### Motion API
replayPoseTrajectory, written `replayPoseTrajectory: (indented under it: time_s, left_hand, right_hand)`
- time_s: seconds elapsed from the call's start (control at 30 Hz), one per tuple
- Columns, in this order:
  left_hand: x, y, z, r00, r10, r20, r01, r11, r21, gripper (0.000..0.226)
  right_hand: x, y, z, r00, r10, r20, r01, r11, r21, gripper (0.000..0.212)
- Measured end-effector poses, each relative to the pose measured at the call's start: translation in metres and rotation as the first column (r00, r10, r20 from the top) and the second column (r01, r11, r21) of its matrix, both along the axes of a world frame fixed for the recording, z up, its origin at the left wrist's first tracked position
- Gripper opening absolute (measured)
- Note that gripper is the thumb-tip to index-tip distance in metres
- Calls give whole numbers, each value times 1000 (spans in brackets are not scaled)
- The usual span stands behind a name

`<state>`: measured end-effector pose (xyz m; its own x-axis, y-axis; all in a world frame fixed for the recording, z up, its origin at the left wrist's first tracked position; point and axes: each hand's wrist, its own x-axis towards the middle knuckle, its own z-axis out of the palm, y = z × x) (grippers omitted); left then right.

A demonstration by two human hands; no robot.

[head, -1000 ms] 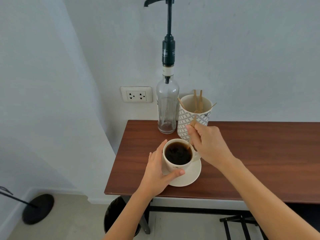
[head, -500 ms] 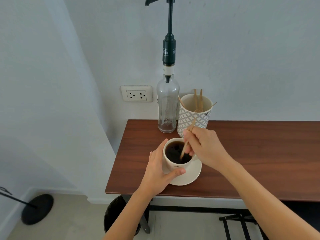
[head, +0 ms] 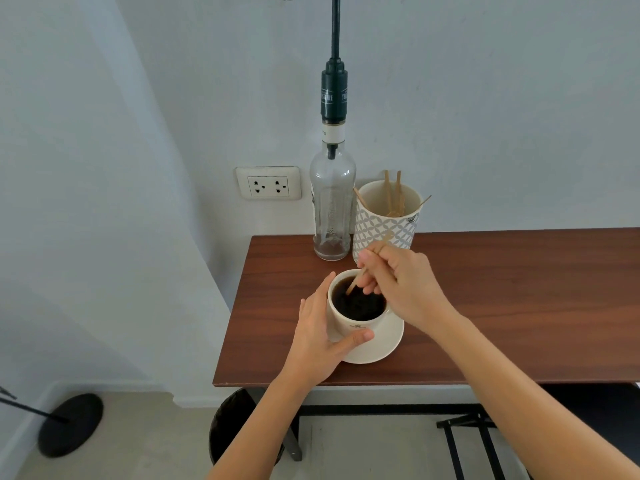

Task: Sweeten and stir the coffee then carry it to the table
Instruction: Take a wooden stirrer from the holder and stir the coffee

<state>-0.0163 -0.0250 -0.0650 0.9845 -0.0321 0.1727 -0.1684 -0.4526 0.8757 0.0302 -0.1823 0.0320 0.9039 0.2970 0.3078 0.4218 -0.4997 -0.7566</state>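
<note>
A: What has the left hand (head: 320, 336) got?

B: It's wrapped around the cup (head: 353, 318), which sits on its saucer (head: 384, 344) near the desk (head: 519, 306) corner.

A: And the right hand (head: 403, 284)?

B: Pinched narrow on a thin wooden stirrer (head: 360, 277), tip in the coffee (head: 360, 303).

A: Carrying it?

B: Ceramic, likely breakable, and nearly full, so it could slop. I'd lift by the saucer, level, steadying the cup.

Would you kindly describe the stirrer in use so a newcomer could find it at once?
On the brown table, find the white cup of dark coffee on its saucer. The wooden stirrer slants into it, pinched by the right hand; the other sticks stand in the patterned holder.
</note>
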Motion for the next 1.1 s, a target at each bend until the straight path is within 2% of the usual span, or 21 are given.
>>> replayPoseTrajectory:
  time_s: [0.1, 0.17, 0.3, 0.4, 0.5, 0.53, 0.6, 0.7, 0.77, 0.87, 0.93, 1.03, 1.1]
  left_hand:
    - [2, -1, -2, 1000, 5, -19, -5, 1000, 10, 88]
    - [2, -1, -4, 999, 5, -37, -4, 1000, 14, 89]
    - [3, 1, -6, 999, 8, -45, -9, 1000, -15, 94]
    - [2, 1, -6, 999, -2, -37, 1, 1000, -25, 99]
    - [1, 1, -6, 1000, -1, -28, 1, 1000, -31, 101]
    - [1, 1, -6, 1000, -3, -21, 2, 1000, -29, 102]
    - [2, 1, -8, 1000, -3, -2, 2, 1000, -28, 103]
    - [1, 2, -7, 1000, -16, 6, 16, 999, -35, 103]
    - [1, 2, -8, 1000, -26, 6, 26, 999, -35, 101]
    - [3, 2, -11, 1000, -19, 18, 19, 1000, -9, 99]
    - [4, 2, -12, 1000, -16, 20, 16, 1000, -5, 98]
    - [6, 4, -15, 999, -27, 29, 27, 1000, -12, 99]
    - [8, 3, -16, 999, -29, 21, 29, 1000, -10, 99]
  right_hand:
    - [4, -8, 0, 984, -96, 150, 120, 980, -161, 31]
    - [3, -16, 2, 976, -137, 168, 178, 949, -262, 36]
    - [-10, -2, 1, 997, -63, -54, 59, 996, -68, 28]
    - [-10, 6, -3, 993, -113, 34, 115, 992, -43, 24]
    - [-8, -4, -2, 962, -226, 153, 253, 947, -197, 34]
    - [-10, -9, 0, 954, -258, 152, 289, 927, -238, 36]
    - [-15, -10, 0, 961, -270, 61, 277, 940, -198, 34]
    - [-23, 6, -5, 973, -197, -120, 200, 980, 19, 29]
    - [-22, 10, -8, 969, -234, -74, 237, 971, 36, 27]
    - [-22, 0, -7, 938, -327, 112, 339, 934, -113, 32]
    - [-25, -6, -5, 929, -333, 160, 358, 918, -168, 34]
    - [-29, -2, -7, 962, -268, 52, 271, 960, -65, 32]
    - [-32, -2, -7, 956, -281, 89, 282, 959, 2, 30]
